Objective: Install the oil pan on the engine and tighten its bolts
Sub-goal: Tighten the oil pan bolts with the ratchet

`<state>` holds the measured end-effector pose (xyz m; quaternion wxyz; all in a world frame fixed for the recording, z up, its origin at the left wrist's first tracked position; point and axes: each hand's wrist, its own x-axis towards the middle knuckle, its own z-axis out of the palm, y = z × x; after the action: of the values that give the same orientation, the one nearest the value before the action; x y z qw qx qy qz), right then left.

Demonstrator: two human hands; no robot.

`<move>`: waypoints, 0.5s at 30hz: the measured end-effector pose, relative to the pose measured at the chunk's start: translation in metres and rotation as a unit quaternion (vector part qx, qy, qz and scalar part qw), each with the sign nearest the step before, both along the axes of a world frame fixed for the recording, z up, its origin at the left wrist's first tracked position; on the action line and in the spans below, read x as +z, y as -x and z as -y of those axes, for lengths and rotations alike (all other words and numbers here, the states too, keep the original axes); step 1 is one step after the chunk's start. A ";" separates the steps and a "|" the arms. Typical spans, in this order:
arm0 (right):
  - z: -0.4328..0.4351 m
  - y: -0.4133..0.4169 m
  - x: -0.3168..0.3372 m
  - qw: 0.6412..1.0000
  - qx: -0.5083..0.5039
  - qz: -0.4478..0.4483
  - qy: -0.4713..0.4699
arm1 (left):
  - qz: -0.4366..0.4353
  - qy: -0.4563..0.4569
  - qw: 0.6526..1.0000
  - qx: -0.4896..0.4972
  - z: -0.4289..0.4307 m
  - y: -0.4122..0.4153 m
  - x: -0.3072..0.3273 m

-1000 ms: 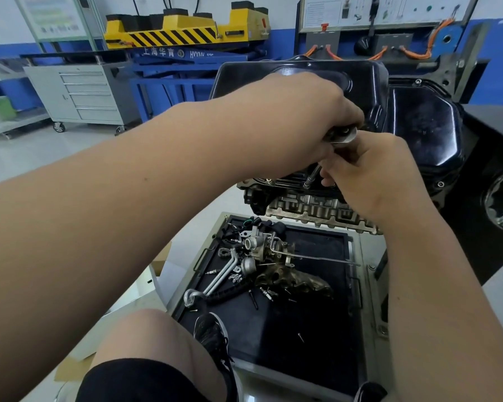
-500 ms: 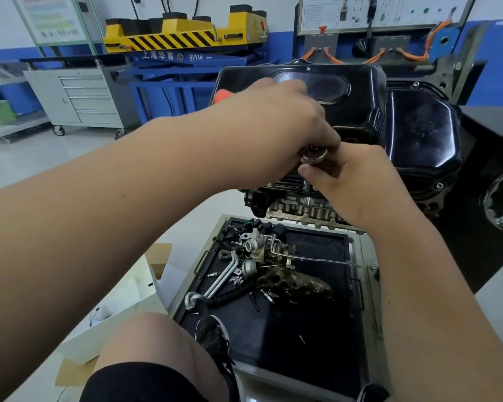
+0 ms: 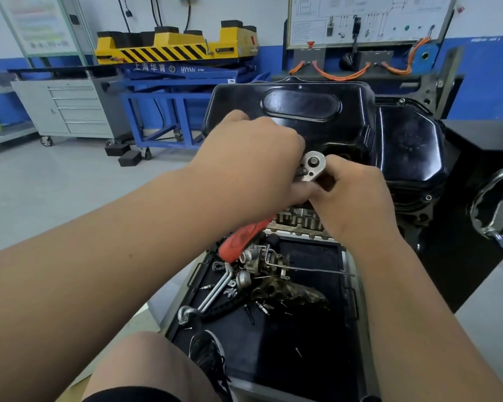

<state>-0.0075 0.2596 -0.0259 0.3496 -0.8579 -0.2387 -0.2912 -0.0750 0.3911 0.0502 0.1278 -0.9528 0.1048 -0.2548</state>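
The black oil pan (image 3: 299, 111) sits on the engine (image 3: 299, 220), its glossy bottom facing me. A ratchet wrench with a round silver head (image 3: 312, 163) and a red handle (image 3: 241, 239) is held against the pan's near edge. My left hand (image 3: 253, 161) is closed around the wrench just behind its head. My right hand (image 3: 352, 195) grips the head from the right side. The socket and the bolt under the head are hidden by my fingers. One flange bolt (image 3: 428, 197) shows at the pan's right edge.
Below the engine lies a black parts tray (image 3: 311, 352) with a turbo-like part (image 3: 262, 256), a metal pipe (image 3: 212, 294) and loose bolts. My knee and shoe (image 3: 209, 358) are at its near edge. A blue lift table (image 3: 180, 82) and grey cabinet (image 3: 70, 108) stand behind.
The wrench has swung round: its red handle, earlier up at the left behind my left hand, now hangs down below both hands. The silver head now faces me.
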 end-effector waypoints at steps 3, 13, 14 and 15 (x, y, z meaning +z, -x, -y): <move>0.000 0.000 0.000 1.000 0.016 0.003 -0.006 | -0.007 -0.011 1.000 -0.021 0.000 0.000 0.002; 0.003 0.001 0.000 0.998 0.058 -0.021 0.027 | 0.010 -0.094 0.993 -0.073 0.000 0.000 0.001; 0.003 0.002 0.001 0.998 0.048 -0.019 0.023 | 0.004 -0.083 0.994 -0.064 0.001 0.001 -0.001; 0.003 0.002 0.001 0.999 0.040 -0.018 0.015 | -0.001 -0.070 0.996 -0.052 0.002 0.002 -0.001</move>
<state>-0.0098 0.2569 -0.0247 0.3520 -0.8578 -0.2712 -0.2582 -0.0771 0.3890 0.0488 0.1805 -0.9350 0.1720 -0.2521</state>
